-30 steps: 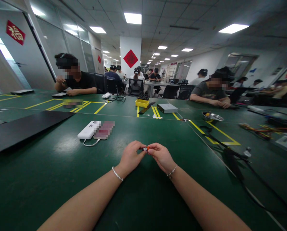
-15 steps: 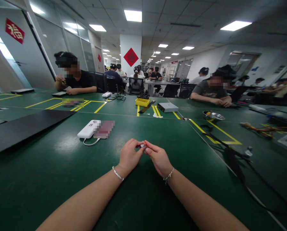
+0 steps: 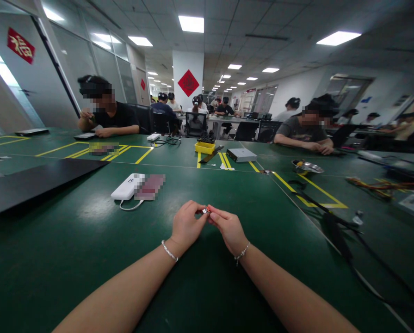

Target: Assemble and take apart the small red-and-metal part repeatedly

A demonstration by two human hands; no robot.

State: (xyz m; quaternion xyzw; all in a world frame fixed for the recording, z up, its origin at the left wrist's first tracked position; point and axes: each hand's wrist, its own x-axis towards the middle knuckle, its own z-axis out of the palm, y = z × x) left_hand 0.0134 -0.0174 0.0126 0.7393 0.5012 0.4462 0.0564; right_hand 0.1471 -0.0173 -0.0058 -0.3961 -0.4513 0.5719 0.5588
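Observation:
My left hand [image 3: 187,223] and my right hand [image 3: 229,227] meet at the fingertips above the green table [image 3: 130,263]. Pinched between them is a small dark piece with white and orange-red parts [image 3: 205,210]; it is too small to name. The left thumb and fingers close on its left side, and the right thumb and index finger grip its right, orange-red end. Fingers cover most of it. Left of my hands lie a white power bank [image 3: 126,186] with a short white cable and a blurred reddish phone-like item [image 3: 150,187] beside it.
A black board [image 3: 36,185] lies at the left. Farther back are a yellow tray [image 3: 205,148], a grey metal box [image 3: 241,155] and a metal dish [image 3: 309,167]. Black cables [image 3: 338,236] run along the right. Two people [image 3: 104,113] [image 3: 309,129] sit across the table.
The small piece has turned slightly between my fingertips, and its white part shows a little differently. My hands stay in nearly the same place.

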